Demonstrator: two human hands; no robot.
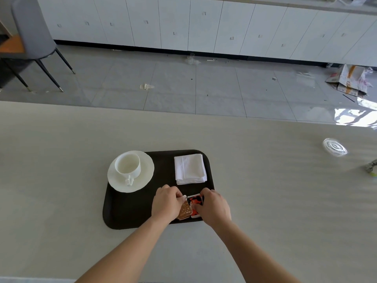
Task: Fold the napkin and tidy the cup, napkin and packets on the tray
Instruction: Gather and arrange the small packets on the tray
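A dark tray (126, 213) lies on the pale table. At its back left a white cup (128, 165) stands on a white saucer (142, 180), handle toward me. A folded white napkin (190, 168) lies at the tray's back right. Near the front right corner sit a brown packet (185, 211) and a red and black packet (195, 203), side by side. My left hand (166, 203) pinches the brown packet from its left. My right hand (214, 207) holds the red packet from the right, fingers curled over its edge.
A clear plastic lid (334, 147) lies on the table at the far right, with a small grey object (371, 166) near the right edge. Beyond the table's far edge are a tiled floor, a grey chair (34, 31) and white cabinets.
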